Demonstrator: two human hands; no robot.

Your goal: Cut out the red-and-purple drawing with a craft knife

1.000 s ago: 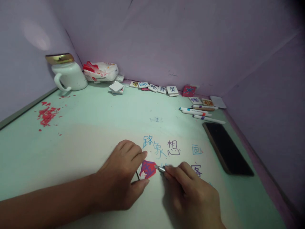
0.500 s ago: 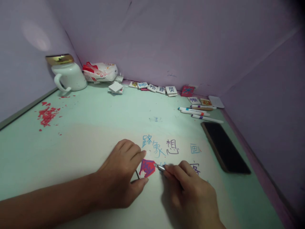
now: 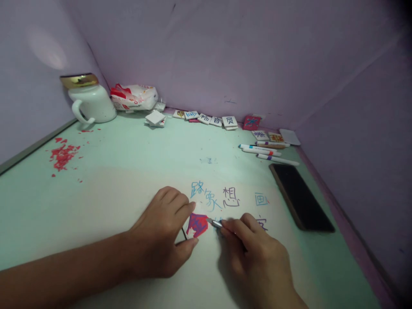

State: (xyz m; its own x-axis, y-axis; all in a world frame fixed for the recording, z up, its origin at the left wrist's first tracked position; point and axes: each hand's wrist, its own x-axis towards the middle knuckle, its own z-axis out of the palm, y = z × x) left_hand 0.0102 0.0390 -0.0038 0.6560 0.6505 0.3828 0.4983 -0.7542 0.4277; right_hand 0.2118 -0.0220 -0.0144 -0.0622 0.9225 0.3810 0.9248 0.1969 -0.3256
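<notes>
My left hand (image 3: 165,234) holds a small red piece (image 3: 197,225) with purple marks between thumb and forefinger, down on the white sheet. Part of the piece's near-left side is white, and a thin dark edge shows by the thumb. In my right hand (image 3: 254,253) a slim silver craft knife (image 3: 216,222) is gripped like a pen. Its blade tip meets the right edge of the red piece. Blue and purple characters (image 3: 230,197) are written on the white sheet (image 3: 128,189) around both hands.
Red shavings (image 3: 63,157) lie at the left. Along the back wall stand a white mug (image 3: 93,103), a tissue pack (image 3: 137,97) and several small character tiles (image 3: 229,122). Marker pens (image 3: 262,152) and a dark phone (image 3: 302,197) lie at the right.
The view has shifted very slightly. My left hand keeps its hold on the red piece, and the knife tip stays at its right edge with barely any movement.
</notes>
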